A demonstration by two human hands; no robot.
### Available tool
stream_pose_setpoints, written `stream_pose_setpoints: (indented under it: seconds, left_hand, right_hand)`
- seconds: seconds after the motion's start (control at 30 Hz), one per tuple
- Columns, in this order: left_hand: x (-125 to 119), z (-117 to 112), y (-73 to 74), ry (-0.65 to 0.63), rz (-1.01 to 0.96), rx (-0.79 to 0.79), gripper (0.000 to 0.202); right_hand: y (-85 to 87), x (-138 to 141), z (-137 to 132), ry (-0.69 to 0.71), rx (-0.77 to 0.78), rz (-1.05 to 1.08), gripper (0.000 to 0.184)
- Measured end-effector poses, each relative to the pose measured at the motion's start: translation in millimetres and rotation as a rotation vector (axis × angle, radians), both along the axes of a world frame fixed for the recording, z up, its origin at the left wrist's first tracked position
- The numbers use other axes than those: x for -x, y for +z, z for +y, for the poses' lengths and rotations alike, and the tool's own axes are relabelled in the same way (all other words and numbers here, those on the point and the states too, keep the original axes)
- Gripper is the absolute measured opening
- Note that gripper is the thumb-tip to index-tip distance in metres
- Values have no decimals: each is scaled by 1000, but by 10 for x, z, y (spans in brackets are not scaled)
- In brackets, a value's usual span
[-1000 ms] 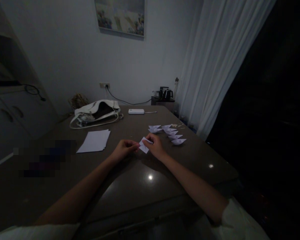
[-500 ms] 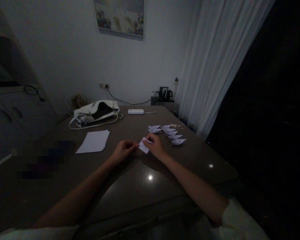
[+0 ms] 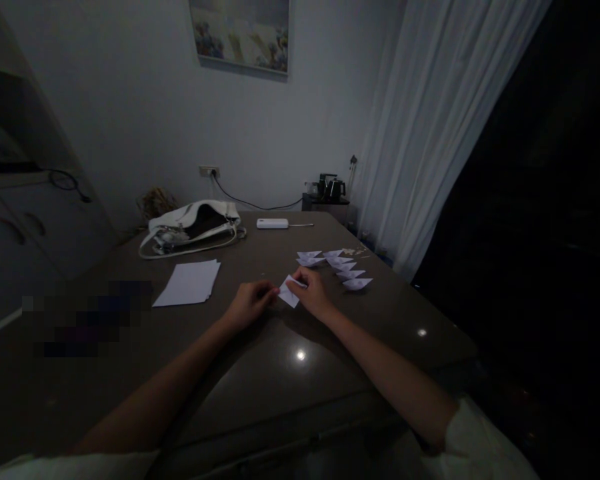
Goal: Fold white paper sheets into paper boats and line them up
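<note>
A small folded square of white paper (image 3: 289,297) is held just above the table, turned like a diamond. My right hand (image 3: 312,291) pinches its right side, thumb on top. At its left corner, the fingertips of my left hand (image 3: 253,301) are closed on the paper's edge. Several white paper boats (image 3: 357,284) stand in two loose rows beyond and to the right of my right hand. Left of my left hand lies a stack of white paper sheets (image 3: 187,283).
On the brown table (image 3: 260,380), a white handbag (image 3: 195,223) lies at the back left and a white power bank (image 3: 273,223) with a short cable at the back. Small pale bits (image 3: 355,252) lie behind the boats. A black kettle (image 3: 336,189) stands beyond the table.
Both hands keep their grip on the folded paper in nearly the same place. The thumb of my left hand looks slightly more bent at the paper's corner.
</note>
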State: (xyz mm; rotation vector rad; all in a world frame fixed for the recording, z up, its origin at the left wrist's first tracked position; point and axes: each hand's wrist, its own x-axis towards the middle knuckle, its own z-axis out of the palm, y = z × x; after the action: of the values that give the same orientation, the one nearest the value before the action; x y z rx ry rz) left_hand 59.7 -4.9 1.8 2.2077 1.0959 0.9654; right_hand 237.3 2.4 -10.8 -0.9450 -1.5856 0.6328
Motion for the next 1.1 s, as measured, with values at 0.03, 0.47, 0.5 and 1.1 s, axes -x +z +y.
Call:
stream_pose_setpoints:
  seconds: [0.03, 0.47, 0.5, 1.1]
  left_hand:
    - [-1, 2, -1, -10, 2, 6, 35]
    - [-5, 9, -35, -49, 38, 35, 45]
    - [-4, 12, -36, -47, 33, 43, 46]
    - [-27, 24, -74, -155, -85, 228, 49]
  right_hand:
    - [4, 0, -2, 1, 0, -6, 17]
    - [12, 14, -27, 101, 36, 5, 19]
    - [13, 13, -26, 108, 44, 6, 19]
    - [24, 8, -34, 274, 198, 53, 23]
